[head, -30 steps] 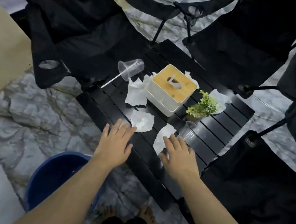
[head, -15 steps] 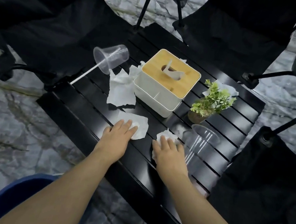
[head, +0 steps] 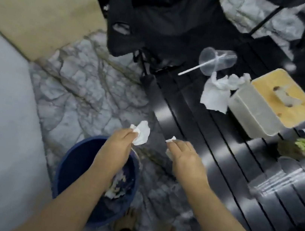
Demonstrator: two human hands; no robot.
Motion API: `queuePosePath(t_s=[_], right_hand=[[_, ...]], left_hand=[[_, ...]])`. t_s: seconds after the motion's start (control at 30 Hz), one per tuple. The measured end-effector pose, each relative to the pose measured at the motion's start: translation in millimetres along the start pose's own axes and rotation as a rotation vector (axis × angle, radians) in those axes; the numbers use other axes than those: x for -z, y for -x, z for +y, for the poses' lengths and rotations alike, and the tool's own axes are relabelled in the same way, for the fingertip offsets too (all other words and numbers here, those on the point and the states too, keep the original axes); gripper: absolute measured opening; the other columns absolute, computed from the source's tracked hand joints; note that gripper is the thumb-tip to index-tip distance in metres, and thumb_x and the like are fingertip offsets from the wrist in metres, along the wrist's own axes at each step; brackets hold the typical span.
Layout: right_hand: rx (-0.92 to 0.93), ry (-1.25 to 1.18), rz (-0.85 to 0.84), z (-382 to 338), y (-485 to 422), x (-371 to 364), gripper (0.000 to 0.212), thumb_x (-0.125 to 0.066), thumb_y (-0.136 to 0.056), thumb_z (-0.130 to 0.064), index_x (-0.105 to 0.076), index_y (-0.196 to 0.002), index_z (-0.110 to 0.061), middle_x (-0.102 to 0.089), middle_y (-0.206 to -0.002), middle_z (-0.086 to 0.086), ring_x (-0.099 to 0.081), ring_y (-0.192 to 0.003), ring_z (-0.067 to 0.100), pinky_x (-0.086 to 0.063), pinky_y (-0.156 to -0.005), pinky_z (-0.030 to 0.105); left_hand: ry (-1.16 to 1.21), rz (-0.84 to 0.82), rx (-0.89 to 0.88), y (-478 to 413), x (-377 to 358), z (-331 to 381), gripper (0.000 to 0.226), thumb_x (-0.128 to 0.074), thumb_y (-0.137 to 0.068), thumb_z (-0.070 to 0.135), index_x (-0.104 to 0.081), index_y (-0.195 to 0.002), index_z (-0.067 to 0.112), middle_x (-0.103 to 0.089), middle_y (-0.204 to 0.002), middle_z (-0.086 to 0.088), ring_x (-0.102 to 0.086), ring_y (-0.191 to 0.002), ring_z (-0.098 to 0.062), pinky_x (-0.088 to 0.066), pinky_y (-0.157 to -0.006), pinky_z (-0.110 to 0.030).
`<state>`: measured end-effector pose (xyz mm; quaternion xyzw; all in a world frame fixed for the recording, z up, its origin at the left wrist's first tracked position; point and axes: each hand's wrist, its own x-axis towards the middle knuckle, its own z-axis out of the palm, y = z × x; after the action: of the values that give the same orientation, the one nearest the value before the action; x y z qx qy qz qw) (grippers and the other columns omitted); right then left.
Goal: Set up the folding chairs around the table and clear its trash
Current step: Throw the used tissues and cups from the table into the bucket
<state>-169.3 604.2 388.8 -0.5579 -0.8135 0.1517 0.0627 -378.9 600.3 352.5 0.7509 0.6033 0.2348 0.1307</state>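
Tissues go in cleanly if the left hand (head: 124, 140), pinching a crumpled white paper tissue (head: 141, 135), and the right hand (head: 183, 155), seemingly closed on a smaller scrap (head: 170, 139), move fully over the round blue plastic bin (head: 67, 164) before letting go.

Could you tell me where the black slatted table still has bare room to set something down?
The near-left stretch of the black slatted table is bare, bordered by its floor-side edge, the crumpled white tissue and the white tissue box with wooden lid. It is crowded around the tipped clear plastic cup with straw and the second clear cup.
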Motion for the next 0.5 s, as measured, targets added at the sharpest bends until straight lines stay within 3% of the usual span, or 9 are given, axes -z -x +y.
queuePosePath(t_s=[0.07,0.13,0.2,0.33,0.37,0.43,0.47,0.5], right_hand=[[0.087,-0.077,-0.135,-45,-12,-15,0.043,-0.068,-0.061,0.005,-0.063,-0.102,-0.006,-0.066,-0.094,0.009,-0.063,-0.085,0.027,-0.044,-0.054,0.031],[0.155,-0.136,-0.309,-82,-19,-49,0.040,-0.051,-0.081,0.006,-0.048,-0.119,-0.005,-0.054,-0.110,0.014,-0.050,-0.103,0.030,-0.030,-0.065,0.034],[0.207,-0.143,-0.466,-112,-26,-90,0.042,-0.045,-0.082,0.009,-0.042,-0.122,-0.006,-0.049,-0.115,0.016,-0.043,-0.108,0.031,-0.025,-0.071,0.033],[0.236,-0.175,-0.662,-141,-29,-173,0.050,-0.048,-0.078,0.012,-0.043,-0.125,-0.006,-0.046,-0.122,0.018,-0.041,-0.115,0.030,-0.037,-0.085,0.040],[0.217,-0.174,-0.704,-142,-28,-190,0.048,-0.048,-0.080,0.010,-0.045,-0.126,-0.005,-0.046,-0.127,0.019,-0.041,-0.120,0.031,-0.038,-0.094,0.039],[0.144,-0.162,-0.782,-140,-27,-209,0.047,-0.046,-0.088,0.002,-0.043,-0.134,-0.006,-0.033,-0.146,0.018,-0.029,-0.137,0.033,-0.030,-0.111,0.042],[0.113,-0.146,-0.823,-137,-27,-212,0.049,-0.044,-0.091,-0.002,-0.037,-0.140,-0.008,-0.021,-0.154,0.014,-0.018,-0.143,0.032,-0.023,-0.116,0.044],[0.103,-0.114,-0.855,-134,-28,-213,0.054,-0.044,-0.092,-0.003,-0.031,-0.143,-0.010,-0.010,-0.158,0.012,-0.010,-0.145,0.031,-0.020,-0.117,0.043]], left_hand=[[-0.066,-0.018,0.148,49,15,-36,0.034,-0.041,-0.074,0.003,-0.068,-0.094,-0.001,-0.070,-0.092,-0.021,-0.046,-0.089,-0.017,-0.044,-0.082,-0.030],[-0.081,-0.053,0.311,99,21,-68,0.037,-0.039,-0.072,0.007,-0.069,-0.090,-0.002,-0.070,-0.088,-0.020,-0.051,-0.087,-0.019,-0.044,-0.077,-0.031],[-0.068,-0.097,0.447,139,19,-93,0.036,-0.036,-0.071,0.009,-0.068,-0.084,-0.001,-0.069,-0.082,-0.018,-0.051,-0.081,-0.017,-0.038,-0.074,-0.032],[0.023,-0.234,0.673,180,-6,-130,0.024,-0.042,-0.067,0.001,-0.064,-0.076,0.003,-0.062,-0.072,-0.016,-0.053,-0.068,-0.025,-0.043,-0.062,-0.037],[0.035,-0.288,0.695,186,-15,-139,0.026,-0.043,-0.070,0.002,-0.065,-0.083,0.004,-0.063,-0.078,-0.016,-0.054,-0.072,-0.026,-0.045,-0.065,-0.038],[-0.036,-0.512,0.744,189,-26,-149,0.039,-0.053,-0.081,0.015,-0.056,-0.121,0.013,-0.059,-0.121,-0.012,-0.051,-0.110,-0.034,-0.044,-0.091,-0.047],[-0.047,-0.629,0.795,186,-27,-151,0.056,-0.059,-0.083,0.024,-0.042,-0.136,0.020,-0.045,-0.140,-0.008,-0.037,-0.130,-0.033,-0.036,-0.104,-0.049],[-0.022,-0.667,0.829,182,-29,-152,0.066,-0.063,-0.083,0.028,-0.032,-0.141,0.024,-0.034,-0.148,-0.007,-0.026,-0.137,-0.031,-0.030,-0.110,-0.049]])
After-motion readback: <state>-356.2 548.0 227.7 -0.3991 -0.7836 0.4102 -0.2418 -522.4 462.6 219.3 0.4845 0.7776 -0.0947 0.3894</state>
